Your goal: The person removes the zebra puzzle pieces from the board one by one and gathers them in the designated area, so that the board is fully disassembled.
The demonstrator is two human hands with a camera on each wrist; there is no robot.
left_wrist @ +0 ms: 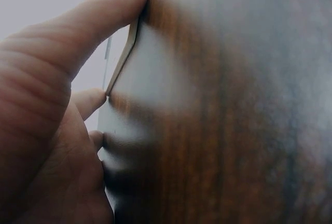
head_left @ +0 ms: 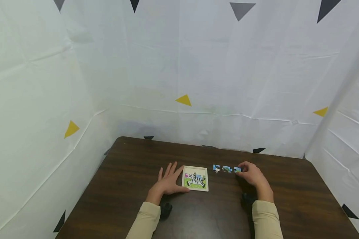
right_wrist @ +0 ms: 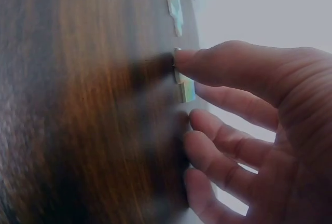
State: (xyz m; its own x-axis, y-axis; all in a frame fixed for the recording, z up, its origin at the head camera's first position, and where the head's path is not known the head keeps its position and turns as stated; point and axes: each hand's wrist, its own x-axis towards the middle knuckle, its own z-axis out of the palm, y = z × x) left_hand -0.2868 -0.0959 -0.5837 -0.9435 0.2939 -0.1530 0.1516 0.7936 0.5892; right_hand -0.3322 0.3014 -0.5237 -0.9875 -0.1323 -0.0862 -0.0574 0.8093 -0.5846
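A square wooden jigsaw tray (head_left: 195,167) with a zebra picture lies on the table, its top strip bare. My left hand (head_left: 167,184) is spread at the tray's left side, thumb at the near corner and index finger at the far one. In the left wrist view, the thumb (left_wrist: 111,6) touches the tray's edge (left_wrist: 124,53). My right hand (head_left: 252,175) pinches a blue-and-green puzzle piece (head_left: 237,169) at the table surface. Thumb and index finger meet at this piece (right_wrist: 187,92) in the right wrist view; the other fingers curve loosely beside it.
Two loose puzzle pieces lie in a row between the tray and my right hand: one with a zebra part (head_left: 216,168), one blue and dark green (head_left: 226,169). The dark wooden table (head_left: 209,212) backs onto a white sheet (head_left: 155,66) with coloured triangles.
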